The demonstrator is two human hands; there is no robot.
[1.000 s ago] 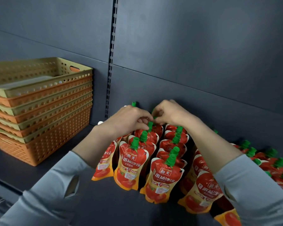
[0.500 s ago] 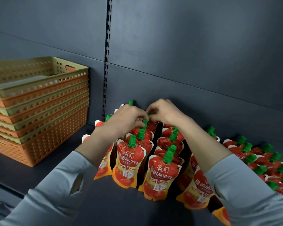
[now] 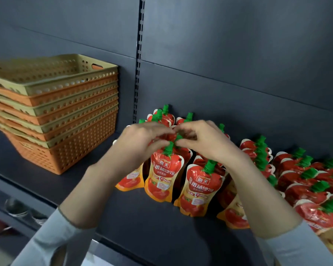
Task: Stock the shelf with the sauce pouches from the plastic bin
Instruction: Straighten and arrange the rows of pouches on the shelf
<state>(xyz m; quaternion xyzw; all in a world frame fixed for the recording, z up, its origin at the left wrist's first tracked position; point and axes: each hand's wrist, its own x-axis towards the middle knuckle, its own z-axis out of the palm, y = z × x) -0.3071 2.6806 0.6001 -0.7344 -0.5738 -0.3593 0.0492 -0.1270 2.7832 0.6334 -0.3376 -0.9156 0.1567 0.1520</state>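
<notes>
Our left hand (image 3: pixel 142 143) and right hand (image 3: pixel 204 141) hide the middle pouches (image 3: pixel 181 137); fingertips blurred, grip unreadable. Right rows (image 3: pixel 319 189) cut by the frame edge.

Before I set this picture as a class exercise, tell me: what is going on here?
A person is arranging red stand-up sauce pouches with green caps in rows on a dark shelf. The left hand and right hand meet over the pouch tops, fingers at the green caps. Many pouches already stand there. A stack of orange and beige perforated plastic baskets sits at the left.
</notes>
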